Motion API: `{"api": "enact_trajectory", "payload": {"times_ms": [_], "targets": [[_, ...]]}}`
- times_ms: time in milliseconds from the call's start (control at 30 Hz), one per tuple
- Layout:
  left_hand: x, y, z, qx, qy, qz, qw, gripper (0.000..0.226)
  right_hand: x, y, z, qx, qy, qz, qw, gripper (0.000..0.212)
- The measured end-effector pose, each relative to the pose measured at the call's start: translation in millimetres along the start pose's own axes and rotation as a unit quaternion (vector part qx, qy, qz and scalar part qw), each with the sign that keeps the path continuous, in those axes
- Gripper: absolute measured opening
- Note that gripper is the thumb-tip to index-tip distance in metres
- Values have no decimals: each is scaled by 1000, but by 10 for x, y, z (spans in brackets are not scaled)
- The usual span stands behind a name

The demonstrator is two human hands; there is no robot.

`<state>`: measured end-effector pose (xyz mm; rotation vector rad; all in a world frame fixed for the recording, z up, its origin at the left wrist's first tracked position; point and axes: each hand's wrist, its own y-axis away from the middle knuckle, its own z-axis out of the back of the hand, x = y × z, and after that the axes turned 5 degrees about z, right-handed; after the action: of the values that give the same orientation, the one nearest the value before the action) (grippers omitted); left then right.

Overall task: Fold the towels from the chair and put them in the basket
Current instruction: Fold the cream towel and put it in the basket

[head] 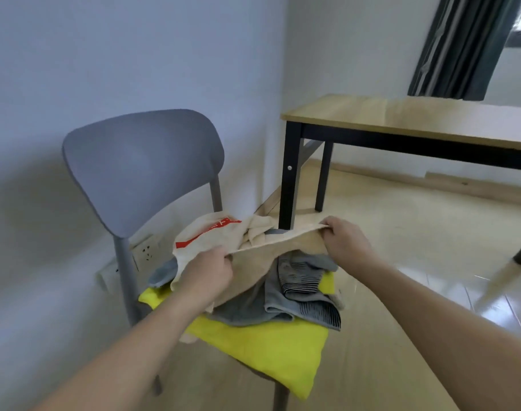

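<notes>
Towels lie heaped on the seat of the grey chair (143, 167), which stands at about 9 o'clock from the wooden table (401, 117) against the pale wall. You hold the beige towel (253, 262) stretched between both hands above the heap: your left hand (207, 269) grips its near edge with the fingers curled round the cloth, and your right hand (344, 240), at 3 o'clock from the left, pinches the same edge with thumb and bent fingers, so that the hem runs taut between them. The far part of this towel, with a red printed mark (207, 232), bunches toward 11 o'clock, just in front of the chair back. Under it lies a grey towel (286, 298) with dark stripes at its ends, crumpled and reaching toward 4 o'clock on the seat. Lowest is the yellow towel (265, 348), spread over the seat and hanging off the front corner at 5 o'clock. A wall socket (146, 252) shows behind the chair's rear leg, at 9 o'clock from your left hand. A dark curtain (461, 46) hangs at 1 o'clock, above the table.
</notes>
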<state>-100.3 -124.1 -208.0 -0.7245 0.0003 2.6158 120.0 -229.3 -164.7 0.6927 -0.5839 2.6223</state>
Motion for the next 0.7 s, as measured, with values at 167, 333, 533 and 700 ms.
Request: {"api": "enact_trajectory", "payload": {"times_ms": [167,333,533,700], "targets": [[-448,63,1343,-120,128,-20,984,29,757,34,858,-93,-70,41,992,26],[-1128,385,2562,-142,252,-26,957,24,1580,15,1795,-123,-118,47,984,27],[-1741,946,3680,-103,425,-92,895,34,2481,151,2779,-220,-232,93,943,16],[-2042,1372,4369,-1,535,-170,828,38,2980,319,3358,-215,-370,115,897,18]]}}
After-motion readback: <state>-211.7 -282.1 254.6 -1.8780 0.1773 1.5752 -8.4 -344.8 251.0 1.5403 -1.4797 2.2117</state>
